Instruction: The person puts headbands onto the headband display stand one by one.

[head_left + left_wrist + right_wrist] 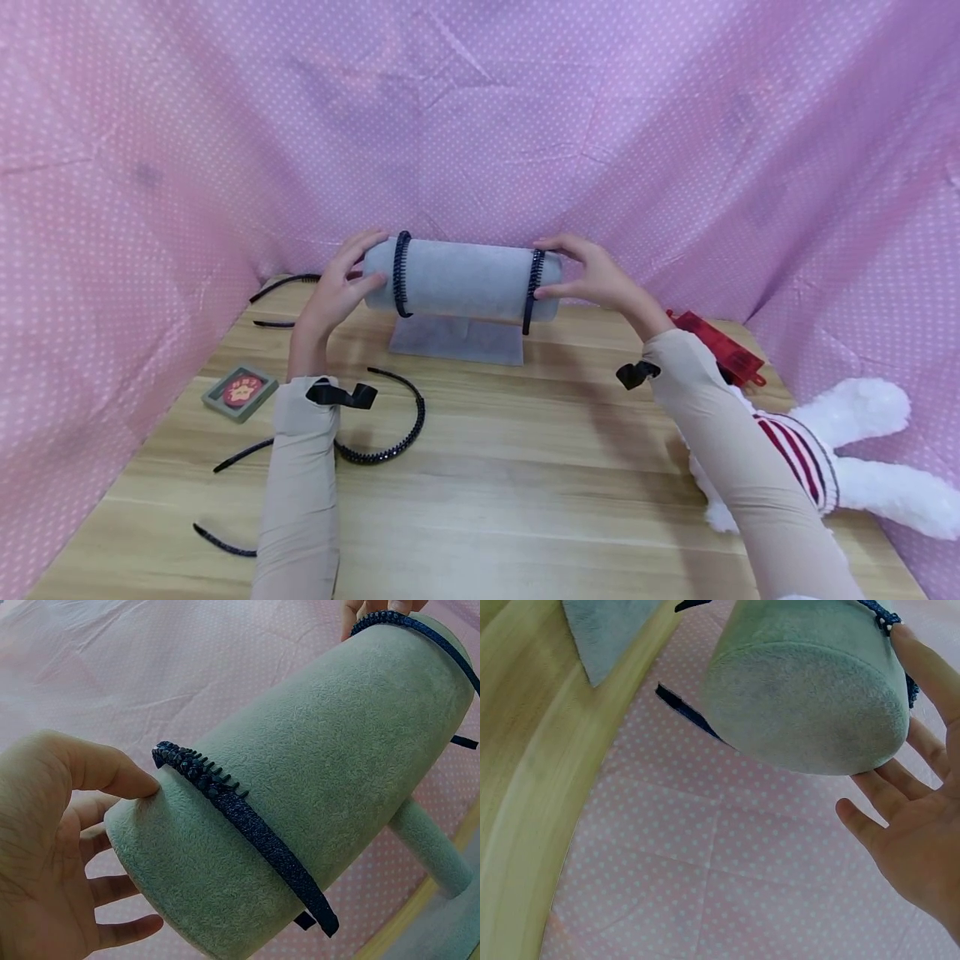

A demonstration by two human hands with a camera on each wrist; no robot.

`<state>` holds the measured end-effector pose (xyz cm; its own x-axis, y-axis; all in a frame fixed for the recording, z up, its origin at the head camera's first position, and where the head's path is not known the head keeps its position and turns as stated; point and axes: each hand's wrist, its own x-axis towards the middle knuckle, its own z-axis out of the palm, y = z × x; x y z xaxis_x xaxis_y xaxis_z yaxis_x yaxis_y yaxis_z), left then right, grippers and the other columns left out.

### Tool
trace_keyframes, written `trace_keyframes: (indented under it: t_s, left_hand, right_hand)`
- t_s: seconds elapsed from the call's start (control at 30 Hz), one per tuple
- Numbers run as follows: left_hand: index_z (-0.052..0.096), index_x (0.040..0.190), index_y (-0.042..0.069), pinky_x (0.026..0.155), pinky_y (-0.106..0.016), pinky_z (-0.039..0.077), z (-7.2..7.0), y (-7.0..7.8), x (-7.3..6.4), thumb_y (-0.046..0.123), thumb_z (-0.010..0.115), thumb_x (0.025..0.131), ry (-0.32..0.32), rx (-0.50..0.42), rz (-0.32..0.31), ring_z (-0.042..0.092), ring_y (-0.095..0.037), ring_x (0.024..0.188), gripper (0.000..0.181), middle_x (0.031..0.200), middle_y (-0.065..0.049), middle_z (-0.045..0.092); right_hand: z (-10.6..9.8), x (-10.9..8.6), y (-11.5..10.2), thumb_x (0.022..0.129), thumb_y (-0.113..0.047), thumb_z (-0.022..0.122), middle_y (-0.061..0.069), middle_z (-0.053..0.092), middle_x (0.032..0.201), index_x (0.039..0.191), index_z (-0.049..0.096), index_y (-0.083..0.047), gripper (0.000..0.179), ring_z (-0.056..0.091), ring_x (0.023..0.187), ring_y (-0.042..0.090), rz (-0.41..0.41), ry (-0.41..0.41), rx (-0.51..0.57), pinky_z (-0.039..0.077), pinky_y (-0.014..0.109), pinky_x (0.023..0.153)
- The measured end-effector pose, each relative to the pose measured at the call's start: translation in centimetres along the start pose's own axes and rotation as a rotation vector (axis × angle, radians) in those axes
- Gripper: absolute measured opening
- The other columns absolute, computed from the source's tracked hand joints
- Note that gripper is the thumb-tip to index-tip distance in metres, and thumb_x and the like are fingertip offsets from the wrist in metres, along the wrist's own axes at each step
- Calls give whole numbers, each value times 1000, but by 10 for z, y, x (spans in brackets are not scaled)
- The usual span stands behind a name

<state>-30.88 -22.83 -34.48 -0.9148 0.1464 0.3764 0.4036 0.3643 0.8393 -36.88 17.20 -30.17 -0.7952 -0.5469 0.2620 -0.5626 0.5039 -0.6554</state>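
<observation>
A grey plush headband stand [472, 277], a padded roll on a flat base, stands at the back of the table. Two dark beaded headbands go over the roll, a left one [401, 273] and a right one [534, 287]. At the roll's left end my left hand [341, 279] grips it, thumb in front beside the left headband [255, 832] and the other fingers round the end. My right hand [592, 273] holds the right headband between thumb and forefinger, with its other fingers [892, 787] spread by the roll's right end.
More dark headbands [390, 454] lie on the table at left, partly behind my left sleeve. A green square box [240, 392] with a red emblem is nearby. At right are a red plastic item [720, 346] and a white plush toy [862, 417]. Pink dotted cloth [480, 125] surrounds the table.
</observation>
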Motion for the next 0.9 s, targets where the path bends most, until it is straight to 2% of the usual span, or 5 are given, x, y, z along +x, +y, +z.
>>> trace_keyframes:
  t_s: [0.27,0.4,0.5,0.7,0.9]
  left_hand:
    - [45,155,13,115,-65,27,-1,1,-1,10,61,100,2,-3,1,25,-30,152,57,167,-6,29]
    - [46,154,14,115,-64,27,-1,-2,1,11,62,99,-2,-6,-3,25,-28,152,57,166,-4,30]
    - [46,154,15,114,-65,27,0,-2,2,11,62,99,-5,-5,-4,26,-29,151,57,166,-3,30]
    - [46,154,14,115,-64,27,0,-2,3,11,62,99,-7,-7,-7,26,-29,151,57,166,-4,30]
    - [45,154,12,115,-64,27,-1,-1,5,11,61,99,-5,-8,-11,26,-30,151,58,167,-8,28]
  right_hand:
    - [1,7,-5,74,-25,93,6,58,148,142,60,-13,76,47,142,28,39,-16,-37,33,51,121]
    - [6,11,-9,74,-27,93,5,60,146,141,61,-16,75,55,133,26,41,-16,-60,44,47,110]
    - [9,14,-12,74,-24,93,6,62,143,140,62,-15,73,58,125,26,31,-14,-46,47,44,101]
    - [14,19,-15,75,-22,92,7,62,143,140,62,-15,72,59,123,26,10,-24,-57,48,44,100]
    - [18,28,-24,76,-32,91,7,63,140,139,61,-18,71,60,119,27,7,-46,-127,49,45,98]
